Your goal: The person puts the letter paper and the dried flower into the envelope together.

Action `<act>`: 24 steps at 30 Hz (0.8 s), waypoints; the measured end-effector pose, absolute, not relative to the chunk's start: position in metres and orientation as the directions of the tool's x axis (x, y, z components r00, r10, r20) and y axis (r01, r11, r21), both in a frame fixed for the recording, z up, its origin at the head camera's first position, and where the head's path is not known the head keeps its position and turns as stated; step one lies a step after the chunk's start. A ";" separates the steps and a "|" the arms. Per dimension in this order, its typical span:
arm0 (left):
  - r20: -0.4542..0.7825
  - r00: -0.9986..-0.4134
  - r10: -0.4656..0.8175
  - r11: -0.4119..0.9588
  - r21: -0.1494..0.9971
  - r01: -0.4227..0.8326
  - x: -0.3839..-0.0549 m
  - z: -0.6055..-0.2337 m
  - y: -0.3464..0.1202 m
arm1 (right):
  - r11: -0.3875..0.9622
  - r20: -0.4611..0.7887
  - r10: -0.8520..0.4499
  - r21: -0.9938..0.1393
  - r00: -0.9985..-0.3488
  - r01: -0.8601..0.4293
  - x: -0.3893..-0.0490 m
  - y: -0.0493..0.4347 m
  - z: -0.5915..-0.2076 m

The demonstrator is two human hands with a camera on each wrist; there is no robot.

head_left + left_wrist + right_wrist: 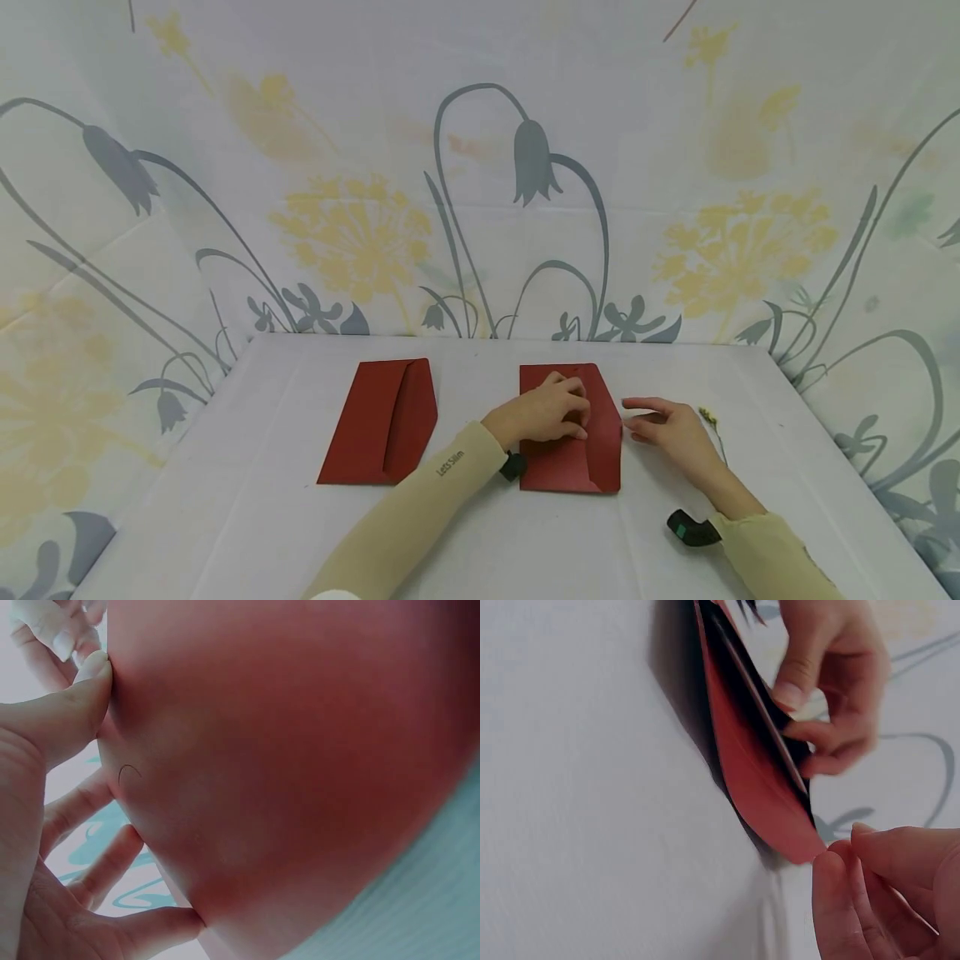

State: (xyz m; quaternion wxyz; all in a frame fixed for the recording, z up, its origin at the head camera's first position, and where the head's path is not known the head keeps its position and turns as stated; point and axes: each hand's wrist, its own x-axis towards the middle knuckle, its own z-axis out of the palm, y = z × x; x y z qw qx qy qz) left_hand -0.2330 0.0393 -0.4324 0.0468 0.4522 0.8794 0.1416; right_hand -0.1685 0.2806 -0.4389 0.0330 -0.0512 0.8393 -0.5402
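A red envelope [558, 467] lies in front of me with its pointed flap unfolded to the right. My left hand [547, 408] is over its pocket; in the right wrist view the left thumb and curled fingers [832, 735] pinch the pocket's edge, and a gap shows between pocket and flap [769, 810]. My right hand [667, 425] is just right of the flap's tip, thumb and forefinger slightly apart in the head view. Whether its fingertips touch the flap, I cannot tell. Beside the right hand lies a small yellow flower sprig [708, 417], partly hidden by it.
A second red envelope [367, 425] lies to the left, its flap also unfolded to the right. Both rest on a white-covered table [225, 500]. Behind stands a flower-printed cloth backdrop [487, 250]. Black wrist cameras [692, 530] stick out near both hands.
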 end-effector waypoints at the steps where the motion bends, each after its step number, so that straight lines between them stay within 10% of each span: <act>1: 0.047 -0.586 0.809 0.550 0.293 0.782 -0.233 -0.432 0.039 | 0.395 0.000 -0.112 -0.918 -0.994 -0.045 -0.168 0.285 -0.437; 24: 0.023 -0.609 0.793 0.572 0.316 0.757 -0.234 -0.433 0.041 | 0.520 -0.002 0.146 -0.850 -0.989 0.078 -0.142 0.380 -0.426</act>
